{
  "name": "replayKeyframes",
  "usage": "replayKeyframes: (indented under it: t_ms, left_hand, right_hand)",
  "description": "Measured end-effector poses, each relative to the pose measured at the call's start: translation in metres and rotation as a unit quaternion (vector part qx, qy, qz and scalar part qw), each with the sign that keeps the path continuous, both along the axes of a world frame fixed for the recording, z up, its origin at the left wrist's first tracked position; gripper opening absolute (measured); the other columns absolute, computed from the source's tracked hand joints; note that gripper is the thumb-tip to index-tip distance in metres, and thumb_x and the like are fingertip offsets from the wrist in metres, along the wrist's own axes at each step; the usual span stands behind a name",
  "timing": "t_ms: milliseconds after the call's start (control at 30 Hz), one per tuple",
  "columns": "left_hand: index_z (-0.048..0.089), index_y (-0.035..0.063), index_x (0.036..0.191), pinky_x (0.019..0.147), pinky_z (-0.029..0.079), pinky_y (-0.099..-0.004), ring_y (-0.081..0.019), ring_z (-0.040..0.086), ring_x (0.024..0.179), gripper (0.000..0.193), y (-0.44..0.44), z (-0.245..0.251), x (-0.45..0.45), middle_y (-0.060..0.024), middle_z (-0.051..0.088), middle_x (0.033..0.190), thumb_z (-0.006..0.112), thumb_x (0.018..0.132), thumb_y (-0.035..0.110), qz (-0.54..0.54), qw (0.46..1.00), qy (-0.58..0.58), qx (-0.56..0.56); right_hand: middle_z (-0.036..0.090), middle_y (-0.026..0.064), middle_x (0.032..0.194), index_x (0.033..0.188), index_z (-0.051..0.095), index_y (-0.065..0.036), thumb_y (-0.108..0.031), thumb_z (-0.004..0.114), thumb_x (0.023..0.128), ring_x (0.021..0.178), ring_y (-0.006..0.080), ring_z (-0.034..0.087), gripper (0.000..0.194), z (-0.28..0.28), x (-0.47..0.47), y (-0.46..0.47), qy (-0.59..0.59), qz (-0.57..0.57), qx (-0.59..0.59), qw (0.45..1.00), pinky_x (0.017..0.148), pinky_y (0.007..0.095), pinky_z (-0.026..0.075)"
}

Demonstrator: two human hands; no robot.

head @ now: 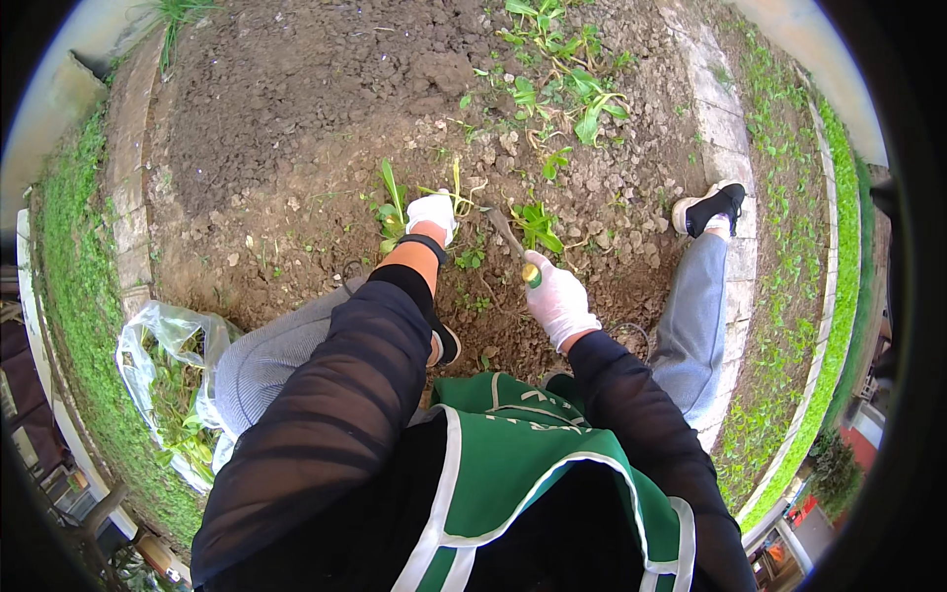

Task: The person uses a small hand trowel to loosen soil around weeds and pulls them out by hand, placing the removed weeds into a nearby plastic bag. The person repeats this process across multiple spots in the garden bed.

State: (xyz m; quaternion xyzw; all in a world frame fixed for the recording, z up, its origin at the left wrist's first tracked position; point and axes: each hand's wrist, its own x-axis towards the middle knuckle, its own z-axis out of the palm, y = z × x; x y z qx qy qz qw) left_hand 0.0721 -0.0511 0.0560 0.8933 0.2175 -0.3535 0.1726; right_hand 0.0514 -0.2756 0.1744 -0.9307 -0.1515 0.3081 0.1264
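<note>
My left hand, in a white glove, is closed around a leafy plant just above the soil. Green leaves of it stick out left of the fingers, and a yellowed leaf with pale stems shows on the right. My right hand, also gloved, grips a hand tool by its yellow and green handle. The tool's narrow metal blade points up and left, its tip near the pale stems. Beside the blade, on its right, a low green leafy plant grows from the ground.
Larger leafy plants stand farther up the bare soil bed. A clear plastic bag of pulled greens sits by my left leg. Brick edging runs along the right, under one black shoe; more edging lies left.
</note>
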Motion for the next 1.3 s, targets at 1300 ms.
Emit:
replayKeyframes:
  t_ms: [1300]
  left_hand:
    - [0.066,0.0042,0.098,0.08,0.049,-0.0395,-0.0331,0.061,0.094,0.041,0.02,-0.004,-0.001,-0.0149,0.065,0.1,0.061,0.077,0.04,-0.063,0.996,0.059,-0.018]
  right_hand:
    - [0.042,-0.0043,0.056,0.099,0.055,-0.014,-0.021,0.06,0.086,0.042,0.0094,0.039,0.016,-0.049,0.017,0.023,0.435,-0.488,0.332,0.68,0.039,0.0265,0.035]
